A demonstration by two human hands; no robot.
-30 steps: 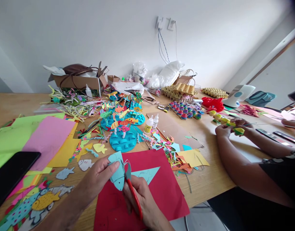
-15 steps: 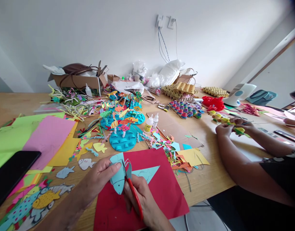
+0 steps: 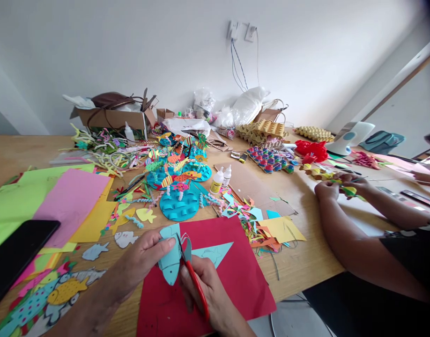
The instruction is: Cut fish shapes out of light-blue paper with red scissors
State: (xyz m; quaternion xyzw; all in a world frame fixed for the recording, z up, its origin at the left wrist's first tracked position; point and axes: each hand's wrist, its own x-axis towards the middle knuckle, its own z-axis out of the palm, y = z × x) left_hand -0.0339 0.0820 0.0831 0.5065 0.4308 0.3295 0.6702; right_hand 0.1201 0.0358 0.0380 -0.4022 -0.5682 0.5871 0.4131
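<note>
Pinched in my left hand [image 3: 150, 252] is a light blue paper fish [image 3: 170, 262], its pointed, dotted end toward me. My right hand [image 3: 206, 285] is closed around the handles of red-handled scissors [image 3: 197, 288]. The scissor blades lie along the right edge of the blue paper, with a thin strip curling beside them. Under both hands is a red sheet [image 3: 236, 285], and a light blue paper triangle with a drawn fish [image 3: 215, 252] lies on it. Cut-out fish, one yellow [image 3: 68, 291], lie at the lower left.
A black phone [image 3: 21, 257] rests near coloured sheets [image 3: 70, 201] at left. Ahead are blue discs with paper fish [image 3: 179, 203], glue bottles [image 3: 217, 181] and paper scraps [image 3: 248, 215]. At right, a person's hands [image 3: 329, 189] hold painted carton pieces [image 3: 348, 191].
The blue paper fish has shifted and turned slightly in my left hand, its pointed end moving a little left. The scissors have barely moved.
</note>
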